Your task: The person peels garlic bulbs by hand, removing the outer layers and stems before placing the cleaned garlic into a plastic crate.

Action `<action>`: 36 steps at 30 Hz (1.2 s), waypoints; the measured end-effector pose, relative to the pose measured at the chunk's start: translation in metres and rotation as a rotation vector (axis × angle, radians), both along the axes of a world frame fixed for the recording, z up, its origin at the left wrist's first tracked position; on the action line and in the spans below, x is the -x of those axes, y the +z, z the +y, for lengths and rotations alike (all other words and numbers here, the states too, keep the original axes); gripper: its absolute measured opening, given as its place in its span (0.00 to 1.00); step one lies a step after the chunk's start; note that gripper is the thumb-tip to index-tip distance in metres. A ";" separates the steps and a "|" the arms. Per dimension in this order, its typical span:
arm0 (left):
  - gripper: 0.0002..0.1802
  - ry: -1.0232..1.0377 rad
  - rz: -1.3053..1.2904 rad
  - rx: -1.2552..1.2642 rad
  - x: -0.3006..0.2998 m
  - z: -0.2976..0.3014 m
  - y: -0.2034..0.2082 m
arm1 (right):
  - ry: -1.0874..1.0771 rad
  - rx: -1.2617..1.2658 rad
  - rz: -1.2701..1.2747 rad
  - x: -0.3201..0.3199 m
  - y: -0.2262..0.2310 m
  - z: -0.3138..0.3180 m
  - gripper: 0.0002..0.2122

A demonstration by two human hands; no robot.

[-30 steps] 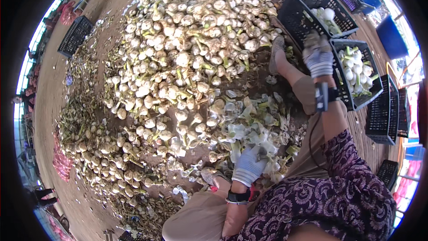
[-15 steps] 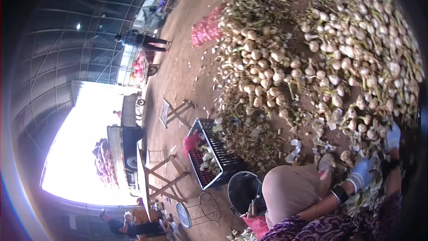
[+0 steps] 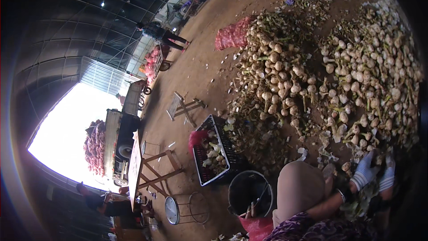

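My left hand (image 3: 364, 172), in a white-and-blue striped glove with a dark band at the wrist, is at the near edge of a large heap of garlic bulbs (image 3: 356, 87). Close beside it on the right is my right hand (image 3: 388, 175), gloved alike. The fingers of both look bent towards the bulbs and stalks in front of them; what they hold is too dim to make out. Pale leaves and peelings (image 3: 356, 207) lie below the hands. A loose bulb (image 3: 346, 166) rests just left of my left hand.
Left of my knee (image 3: 301, 187) stand a black bucket (image 3: 250, 192), a pink mesh bag (image 3: 258, 227) and a black crate (image 3: 214, 151) holding garlic. Beyond are stools (image 3: 172, 209), a wooden folding stand (image 3: 162, 174), a full red mesh sack (image 3: 232, 35), a loaded truck (image 3: 113, 143) and several people.
My right hand has drawn back from the heap, nearer to my left hand. My left hand has shifted slightly. The whole view has turned, so the surroundings appear moved and tilted.
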State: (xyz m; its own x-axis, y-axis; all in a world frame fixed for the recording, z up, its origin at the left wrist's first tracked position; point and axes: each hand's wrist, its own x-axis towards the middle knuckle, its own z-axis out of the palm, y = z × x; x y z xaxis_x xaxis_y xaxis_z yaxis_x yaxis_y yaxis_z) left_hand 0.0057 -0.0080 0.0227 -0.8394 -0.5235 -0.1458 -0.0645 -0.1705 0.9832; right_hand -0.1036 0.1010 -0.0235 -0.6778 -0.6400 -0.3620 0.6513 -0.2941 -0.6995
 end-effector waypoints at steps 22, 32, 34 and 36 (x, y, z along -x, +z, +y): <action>0.32 -0.281 -0.174 0.480 -0.009 0.007 0.058 | -0.103 -0.073 0.056 -0.021 0.053 0.024 0.15; 0.33 -0.222 -0.082 0.542 -0.011 0.011 0.040 | -0.111 -0.073 0.184 -0.023 0.051 0.025 0.14; 0.32 -0.167 -0.046 0.484 -0.013 0.010 0.053 | -0.132 -0.065 0.165 -0.027 0.065 0.021 0.14; 0.32 -0.190 -0.018 0.371 -0.014 0.009 0.064 | -0.118 -0.030 0.260 -0.026 0.072 0.025 0.14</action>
